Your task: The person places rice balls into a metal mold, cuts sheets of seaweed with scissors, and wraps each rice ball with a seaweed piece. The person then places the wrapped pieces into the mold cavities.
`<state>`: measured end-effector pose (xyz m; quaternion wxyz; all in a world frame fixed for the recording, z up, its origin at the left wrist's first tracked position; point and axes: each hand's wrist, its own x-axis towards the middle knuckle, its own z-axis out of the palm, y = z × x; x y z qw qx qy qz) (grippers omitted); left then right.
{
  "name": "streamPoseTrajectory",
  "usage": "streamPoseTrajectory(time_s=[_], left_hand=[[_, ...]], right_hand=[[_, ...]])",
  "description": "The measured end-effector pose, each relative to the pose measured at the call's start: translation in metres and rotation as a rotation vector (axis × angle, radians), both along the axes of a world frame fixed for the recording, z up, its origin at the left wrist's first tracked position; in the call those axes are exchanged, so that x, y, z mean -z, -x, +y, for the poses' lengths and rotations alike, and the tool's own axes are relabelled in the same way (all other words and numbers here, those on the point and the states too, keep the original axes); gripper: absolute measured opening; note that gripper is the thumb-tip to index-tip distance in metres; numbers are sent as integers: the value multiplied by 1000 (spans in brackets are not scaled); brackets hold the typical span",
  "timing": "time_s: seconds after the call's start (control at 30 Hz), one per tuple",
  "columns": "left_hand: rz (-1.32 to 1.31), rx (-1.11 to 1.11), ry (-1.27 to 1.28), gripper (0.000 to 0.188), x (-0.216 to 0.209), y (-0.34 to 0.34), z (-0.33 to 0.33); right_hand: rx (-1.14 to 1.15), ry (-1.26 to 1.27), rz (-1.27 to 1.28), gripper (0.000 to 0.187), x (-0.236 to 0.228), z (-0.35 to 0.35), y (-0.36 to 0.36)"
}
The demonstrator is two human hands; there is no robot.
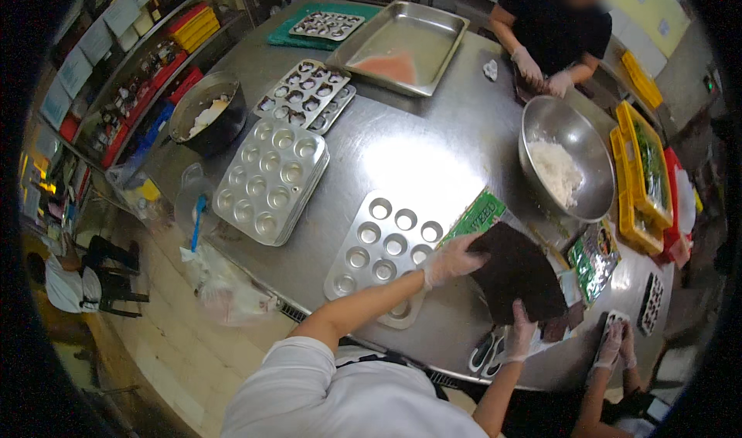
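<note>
Both my hands wear clear gloves. My left hand [454, 260] closes on the upper left edge of a dark, curved seaweed sheet [522, 276]; whether it is one sheet or several I cannot tell. At its lower edge my right hand [520, 336] grips the same seaweed, with the thumb on top. Just beyond the seaweed lies a green packet [481, 212], partly covered. A muffin tin [384, 246] with bare cups sits left of it, partly behind my left forearm. White-handled scissors [485, 354] rest beside my right wrist, and cut dark pieces [558, 327] lie to its right.
Stacked muffin tins [270, 177], filled tins [305, 90], a dark pot [207, 113] and a deep steel pan [437, 47] stand farther left. A steel bowl [572, 156] of rice is at right. One co-worker [553, 32] stands opposite; another's hands [612, 349] hold a small tray lower right.
</note>
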<state>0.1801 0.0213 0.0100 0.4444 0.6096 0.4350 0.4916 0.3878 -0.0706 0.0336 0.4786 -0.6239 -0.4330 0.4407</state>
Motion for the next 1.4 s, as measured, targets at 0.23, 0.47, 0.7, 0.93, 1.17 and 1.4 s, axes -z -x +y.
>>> streamPoseTrajectory(time_s=[0.23, 0.47, 0.7, 0.93, 1.17, 1.4], left_hand=[[-67, 58, -148, 47, 11, -5, 7], [80, 101, 186, 56, -26, 0, 5], [-313, 138, 395, 52, -20, 20, -15], [-205, 98, 363, 48, -26, 35, -20], [213, -68, 132, 48, -16, 53, -19], [523, -97, -268, 47, -16, 93, -37]], right_hand=[[-31, -35, -529, 38, -18, 2, 11], [248, 5, -188, 66, -49, 5, 14], [74, 26, -132, 49, -41, -1, 7], [45, 33, 105, 71, -36, 0, 17], [134, 48, 205, 51, -54, 1, 54], [78, 45, 206, 45, -49, 8, 119]])
